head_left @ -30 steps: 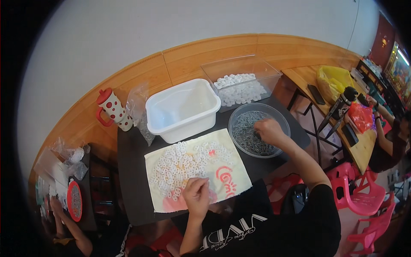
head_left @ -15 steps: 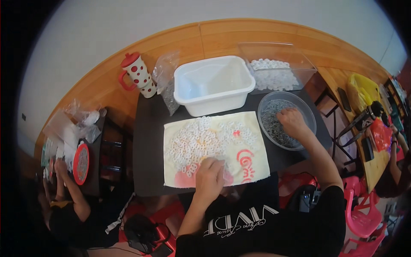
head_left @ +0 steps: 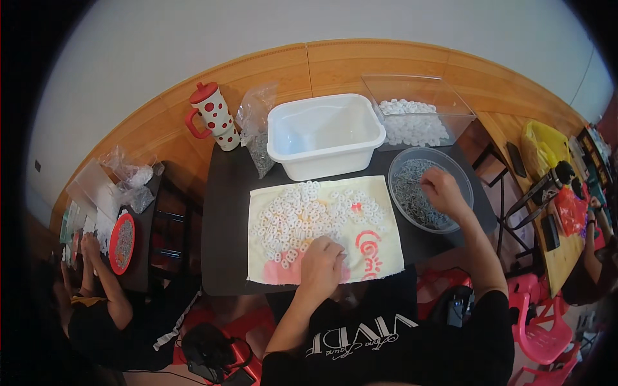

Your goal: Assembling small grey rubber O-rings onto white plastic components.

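Bent over the near edge of a cream towel, my left hand has its fingers curled together; what they hold, if anything, is hidden. Many small white plastic pieces with two holes each lie spread on the towel just beyond it. To the right, my right hand hovers over a round clear tub, its fingertips pinched. Small grey metal pieces, seemingly screws or nails, fill the tub's floor. Whether a piece sits between those fingertips is too small to see.
A white basin stands behind the towel, beside a clear bin of white pieces. Left of it are a clear bag of grey metal pieces and a dotted tumbler. Another person's hands work by a red tray at far left.
My right hand has drawn up a little from the metal pieces, its fingers now pinched. My left hand stays near the same spot, turned slightly. The whole view has shifted a little.
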The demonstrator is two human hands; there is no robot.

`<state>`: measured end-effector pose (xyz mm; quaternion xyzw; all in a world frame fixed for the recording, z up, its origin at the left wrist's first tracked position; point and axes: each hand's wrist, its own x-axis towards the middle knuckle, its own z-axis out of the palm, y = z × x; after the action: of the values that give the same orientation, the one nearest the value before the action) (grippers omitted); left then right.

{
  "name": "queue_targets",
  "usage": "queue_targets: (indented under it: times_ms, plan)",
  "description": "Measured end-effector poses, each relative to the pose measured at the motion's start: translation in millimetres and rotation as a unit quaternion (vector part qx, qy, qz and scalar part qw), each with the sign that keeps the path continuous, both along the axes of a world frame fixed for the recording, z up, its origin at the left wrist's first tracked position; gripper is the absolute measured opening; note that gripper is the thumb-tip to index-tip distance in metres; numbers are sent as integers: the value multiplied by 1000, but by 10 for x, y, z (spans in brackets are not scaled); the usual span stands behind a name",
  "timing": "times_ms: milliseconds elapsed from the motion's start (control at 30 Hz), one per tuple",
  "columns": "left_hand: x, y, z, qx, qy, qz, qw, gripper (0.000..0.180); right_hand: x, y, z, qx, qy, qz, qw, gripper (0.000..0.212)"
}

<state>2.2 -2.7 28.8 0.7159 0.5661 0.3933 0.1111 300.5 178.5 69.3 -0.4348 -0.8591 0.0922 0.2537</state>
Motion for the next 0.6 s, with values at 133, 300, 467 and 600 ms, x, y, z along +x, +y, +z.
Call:
queue_targets:
  times_ms: [133, 300, 467, 600]
  plan:
    - [-30, -8, -66, -50, -174, -5, 983, 10, -437, -473, 129, -159, 246, 73, 953, 4]
    - [78, 9, -107, -139, -491, -16, 860, 7, -1009, -953, -15, -218, 233, 215, 923, 7]
    - [3, -32, -244, -143, -504, -33, 851, 11, -1176, -966, -151, -241, 207, 239, 918, 8]
    - [8, -43, -277, -113, -501, -41, 857, 11, -1231, -974, -105, -222, 192, 252, 922, 8]
